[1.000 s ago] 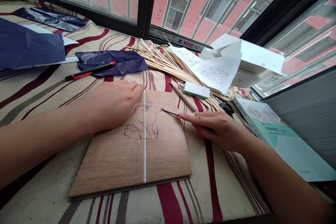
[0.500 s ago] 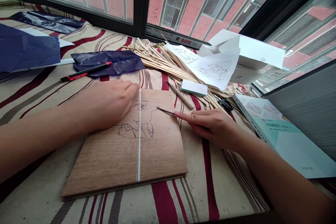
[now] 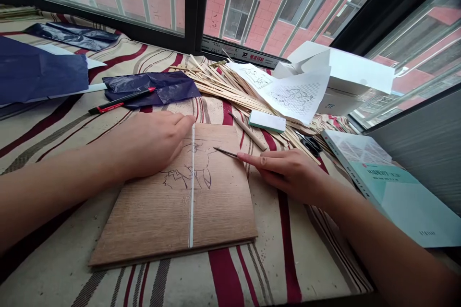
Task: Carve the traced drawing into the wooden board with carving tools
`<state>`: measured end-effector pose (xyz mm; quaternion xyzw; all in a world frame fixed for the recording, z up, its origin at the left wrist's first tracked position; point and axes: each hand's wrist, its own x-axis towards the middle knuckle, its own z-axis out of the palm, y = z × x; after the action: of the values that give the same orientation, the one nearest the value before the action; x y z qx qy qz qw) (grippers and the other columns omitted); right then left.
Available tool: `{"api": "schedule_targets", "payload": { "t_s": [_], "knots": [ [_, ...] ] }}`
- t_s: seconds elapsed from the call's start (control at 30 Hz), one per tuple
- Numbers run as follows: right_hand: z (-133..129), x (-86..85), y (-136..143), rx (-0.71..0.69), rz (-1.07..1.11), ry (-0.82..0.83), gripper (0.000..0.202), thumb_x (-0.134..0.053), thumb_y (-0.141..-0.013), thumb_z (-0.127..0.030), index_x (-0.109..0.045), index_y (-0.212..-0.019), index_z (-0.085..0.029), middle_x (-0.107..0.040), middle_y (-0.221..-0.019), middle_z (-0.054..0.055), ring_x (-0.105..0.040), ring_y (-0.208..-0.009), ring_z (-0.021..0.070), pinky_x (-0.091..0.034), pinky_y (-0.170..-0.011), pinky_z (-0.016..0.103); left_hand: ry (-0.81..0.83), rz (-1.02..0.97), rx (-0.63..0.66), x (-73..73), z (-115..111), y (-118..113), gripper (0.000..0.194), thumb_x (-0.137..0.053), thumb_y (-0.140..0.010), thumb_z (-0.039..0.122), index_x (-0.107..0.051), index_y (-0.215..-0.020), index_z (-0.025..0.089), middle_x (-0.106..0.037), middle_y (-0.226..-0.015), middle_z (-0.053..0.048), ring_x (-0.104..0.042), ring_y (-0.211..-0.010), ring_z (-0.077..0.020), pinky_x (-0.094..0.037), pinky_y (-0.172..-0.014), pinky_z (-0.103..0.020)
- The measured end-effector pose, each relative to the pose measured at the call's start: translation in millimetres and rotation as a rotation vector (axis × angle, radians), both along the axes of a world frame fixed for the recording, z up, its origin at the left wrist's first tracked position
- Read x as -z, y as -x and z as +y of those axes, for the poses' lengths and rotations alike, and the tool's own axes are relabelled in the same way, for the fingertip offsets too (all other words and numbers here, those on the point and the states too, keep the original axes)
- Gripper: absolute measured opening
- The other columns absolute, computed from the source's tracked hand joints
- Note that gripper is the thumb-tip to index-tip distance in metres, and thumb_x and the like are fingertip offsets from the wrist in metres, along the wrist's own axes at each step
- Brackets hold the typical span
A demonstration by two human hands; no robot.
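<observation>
A wooden board (image 3: 154, 220) lies on the cloth, with a dark line drawing (image 3: 207, 177) on its upper half and a narrow white strip (image 3: 192, 201) running down its middle. My left hand (image 3: 158, 141) is closed over the board's far left part, fingers together, fingertips at the strip's far end. My right hand (image 3: 284, 172) is closed around a slim carving knife (image 3: 226, 152), its index finger stretched along the tool. The thin dark tip touches or hovers just over the board at the drawing's upper right; which one I cannot tell. The handle is hidden in the hand.
Behind the board lie a wooden-handled tool (image 3: 248, 132), a white-and-green block (image 3: 267, 121), thin wood strips (image 3: 223, 87) and printed drawings (image 3: 295, 96). Black-handled scissors (image 3: 310, 144) and a book (image 3: 392, 187) are at right. A marker (image 3: 122, 100) rests on dark blue paper (image 3: 173, 86) at left.
The knife tip has shifted very slightly left. The whole view has drifted a little, and my left hand keeps its place on the board.
</observation>
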<state>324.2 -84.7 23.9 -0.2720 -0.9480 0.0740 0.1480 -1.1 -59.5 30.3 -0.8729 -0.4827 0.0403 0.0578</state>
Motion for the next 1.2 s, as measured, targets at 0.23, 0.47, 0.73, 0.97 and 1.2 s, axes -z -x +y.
{"api": "schedule_targets", "payload": {
  "t_s": [0.23,0.47,0.73,0.97,1.2],
  "knots": [
    [-8.6,-0.5,5.3,0.086,-0.09,-0.03,0.046,-0.049,-0.109,-0.017,-0.064,-0.152,-0.014,-0.076,-0.087,0.004,-0.062,-0.066,0.0134,-0.042,-0.061,0.026,0.001,0.056,-0.038,0.7,3.0,1.6,0.053,-0.028,-0.098,0.03,-0.062,-0.136,0.015,-0.071,-0.136,-0.017,-0.069,-0.125,-0.0333,-0.06,-0.094,-0.045],
    [2.6,-18.0,-24.9,0.148,0.062,-0.034,0.049,-0.048,-0.112,-0.037,-0.063,-0.151,-0.012,-0.077,-0.095,0.009,-0.07,-0.083,0.0191,-0.051,-0.078,0.032,0.035,0.003,-0.01,-5.1,3.0,3.7,0.06,-0.022,-0.098,0.031,-0.065,-0.134,0.01,-0.069,-0.138,-0.023,-0.069,-0.125,-0.0364,-0.061,-0.098,-0.05],
    [33.8,-28.7,-92.4,0.898,-0.158,0.146,0.035,-0.06,-0.099,-0.027,-0.078,-0.127,-0.015,-0.079,-0.111,0.013,-0.071,-0.095,0.0258,-0.051,-0.082,0.038,-0.059,-0.047,0.078,20.7,19.4,28.6,0.058,-0.024,-0.102,0.036,-0.065,-0.137,0.012,-0.071,-0.137,-0.022,-0.072,-0.12,-0.0366,-0.062,-0.094,-0.049],
    [28.7,-21.4,-75.6,0.919,-0.219,0.125,0.033,-0.059,-0.101,-0.035,-0.073,-0.126,-0.019,-0.077,-0.11,0.011,-0.069,-0.096,0.0262,-0.048,-0.076,0.036,0.067,-0.029,0.025,-0.7,5.6,9.1,0.062,-0.021,-0.101,0.036,-0.064,-0.137,0.011,-0.067,-0.144,-0.023,-0.068,-0.13,-0.0363,-0.062,-0.095,-0.047],
    [31.1,-18.1,-72.5,0.908,-0.256,0.06,0.035,-0.052,-0.101,-0.039,-0.073,-0.12,-0.018,-0.077,-0.112,0.013,-0.072,-0.1,0.0313,-0.051,-0.08,0.041,0.062,-0.08,-0.008,-23.6,21.4,31.4,0.06,-0.027,-0.104,0.036,-0.056,-0.148,0.008,-0.067,-0.144,-0.022,-0.066,-0.131,-0.0344,-0.052,-0.11,-0.049]
  ]
}}
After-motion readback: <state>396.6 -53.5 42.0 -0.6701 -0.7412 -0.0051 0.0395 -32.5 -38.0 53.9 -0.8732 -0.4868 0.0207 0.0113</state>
